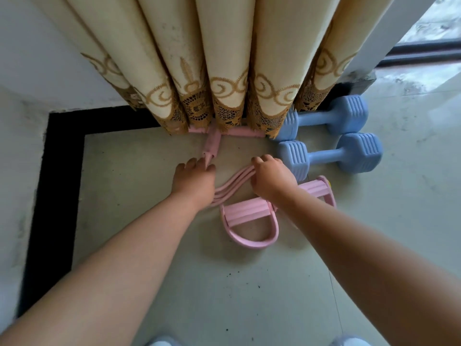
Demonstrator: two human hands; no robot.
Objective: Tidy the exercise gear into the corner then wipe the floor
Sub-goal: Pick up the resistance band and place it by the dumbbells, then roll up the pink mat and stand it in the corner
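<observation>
The pink resistance band (239, 186) lies on the floor (149, 196) below the curtain (224, 71) hem, left hand (193, 179) pinching its tubes, right hand (270, 179) curled over them, two blue dumbbells (331, 156) just beside.

Two blue dumbbells (329, 156), one pink pedal resistance band (249, 213), one curtain (199, 71), two hands (194, 181).

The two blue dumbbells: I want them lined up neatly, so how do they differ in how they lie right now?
The far dumbbell lies against the curtain, its left head partly under the hem; the near dumbbell lies fully in the open. The near one's left head sits close to the right hand; the far one is well clear of it. Both are light blue, look alike and lie roughly parallel on the floor.
</observation>
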